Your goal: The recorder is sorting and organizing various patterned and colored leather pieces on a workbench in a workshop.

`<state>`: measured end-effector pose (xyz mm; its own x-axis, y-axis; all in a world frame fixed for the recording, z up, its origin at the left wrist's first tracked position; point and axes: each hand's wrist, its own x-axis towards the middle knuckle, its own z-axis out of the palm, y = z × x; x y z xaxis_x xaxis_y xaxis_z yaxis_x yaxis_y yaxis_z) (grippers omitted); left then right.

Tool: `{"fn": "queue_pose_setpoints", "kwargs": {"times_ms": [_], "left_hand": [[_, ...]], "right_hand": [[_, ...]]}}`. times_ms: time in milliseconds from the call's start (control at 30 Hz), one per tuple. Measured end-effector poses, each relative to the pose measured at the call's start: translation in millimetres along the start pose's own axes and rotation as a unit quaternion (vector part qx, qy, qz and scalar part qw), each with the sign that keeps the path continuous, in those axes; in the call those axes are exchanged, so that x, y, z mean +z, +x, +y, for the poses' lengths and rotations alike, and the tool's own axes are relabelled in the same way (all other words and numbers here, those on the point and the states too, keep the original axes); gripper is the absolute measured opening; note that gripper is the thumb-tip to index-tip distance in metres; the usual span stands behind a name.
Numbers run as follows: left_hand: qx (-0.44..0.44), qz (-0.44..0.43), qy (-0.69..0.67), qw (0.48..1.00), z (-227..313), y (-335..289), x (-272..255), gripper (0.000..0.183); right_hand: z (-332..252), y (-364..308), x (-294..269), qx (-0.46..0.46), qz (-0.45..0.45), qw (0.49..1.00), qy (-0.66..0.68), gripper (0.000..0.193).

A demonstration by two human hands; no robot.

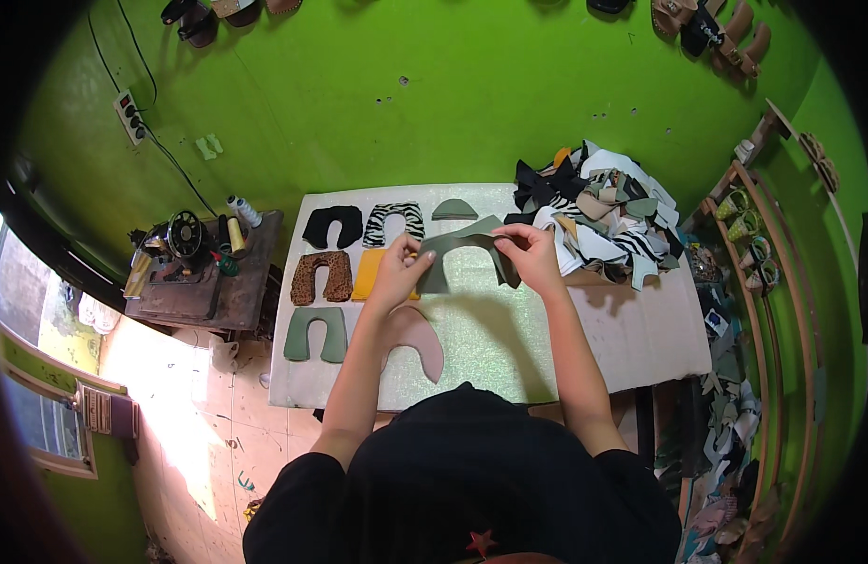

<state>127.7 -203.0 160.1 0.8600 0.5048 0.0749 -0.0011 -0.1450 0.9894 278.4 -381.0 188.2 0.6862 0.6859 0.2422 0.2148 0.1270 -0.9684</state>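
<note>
Between my two hands, a grey-green arched piece of leather-like material (464, 232) is held up over the table (490, 329). My left hand (398, 273) pinches its left side, and my right hand (533, 258) grips its right end between thumb and fingers. A small green half-moon piece (454, 210) lies just beyond it. To the left, U-shaped pieces are laid out: black (318, 228), zebra-striped (380, 222), leopard-print (306, 279), yellow (365, 274) and green (302, 331). My left forearm partly covers the yellow one and a pink curved piece (426, 353).
A heap of mixed offcuts (608, 202) covers the table's back right. On the left stands a sewing machine (185, 235) with thread spools (244, 211). A wooden rack (777, 376) holding sandals leans at the right wall, with more scraps (730, 414) beside it.
</note>
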Motion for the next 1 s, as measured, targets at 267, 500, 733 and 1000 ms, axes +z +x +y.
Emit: {"fn": "queue_pose_setpoints", "kwargs": {"times_ms": [267,500,733,1000], "left_hand": [[-0.017,-0.194,-0.192,0.962,9,-1,10,0.039],[-0.045,-0.218,-0.101,0.97,21,5,20,0.025],[-0.023,-0.26,-0.09,0.961,25,-1,15,0.016],[-0.084,-0.275,-0.035,0.957,32,-20,-1,0.02]], "right_hand": [[-28,2,16,-0.052,-0.07,0.989,-0.117,0.014],[-33,-3,21,-0.077,-0.067,0.986,-0.134,0.012],[-22,-11,22,-0.06,-0.053,0.992,-0.099,0.02],[-1,-10,37,0.034,-0.157,0.987,-0.015,0.025]]}}
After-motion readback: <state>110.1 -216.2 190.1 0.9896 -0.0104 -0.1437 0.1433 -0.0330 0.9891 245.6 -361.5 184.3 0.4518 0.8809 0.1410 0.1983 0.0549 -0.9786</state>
